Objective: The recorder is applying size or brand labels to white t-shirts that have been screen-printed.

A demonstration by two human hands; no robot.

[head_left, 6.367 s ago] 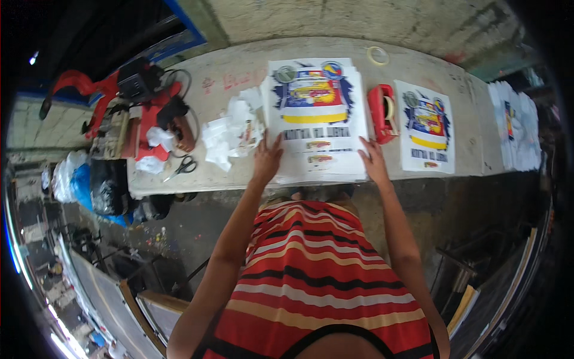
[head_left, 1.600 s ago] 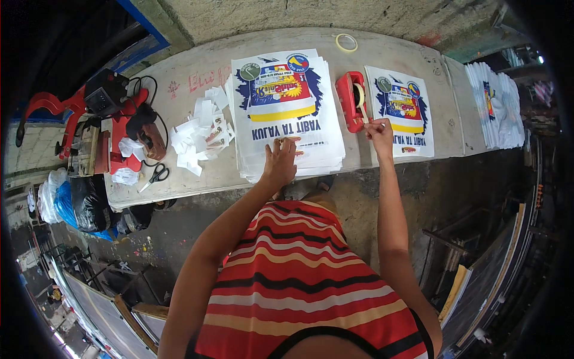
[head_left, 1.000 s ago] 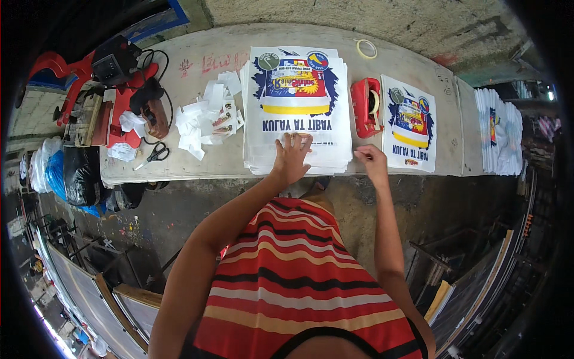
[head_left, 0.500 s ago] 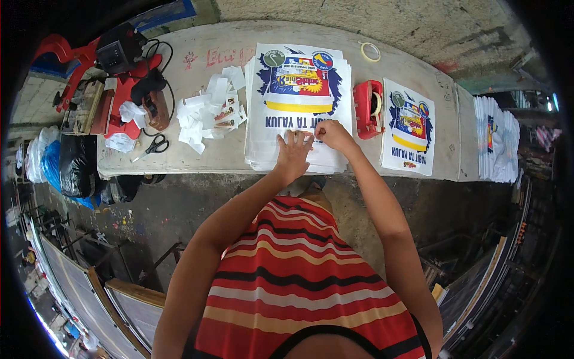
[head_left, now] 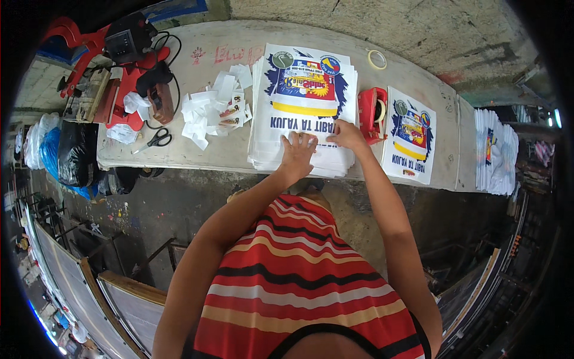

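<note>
On 1 printed stack [head_left: 306, 90]: 2 hands [head_left: 297, 157].

Place was a workshop, prob. a small print shop. Long worktable [head_left: 230, 158] stood agst. a rough, bare wall [head_left: 406, 30], w/ a red press-like machine [head_left: 130, 81] & black ctrl. box [head_left: 121, 43] at its L end. Printed sheets [head_left: 305, 108], a red tape dispenser [head_left: 365, 113], scissors [head_left: 159, 139] & paper scraps [head_left: 208, 110] lay on it; folded white pcs. [head_left: 503, 152] w/ print were stacked far R. Floor [head_left: 143, 209] was grimy, colour-specked; wood-edged panels [head_left: 133, 299] stood low L & R.
</note>
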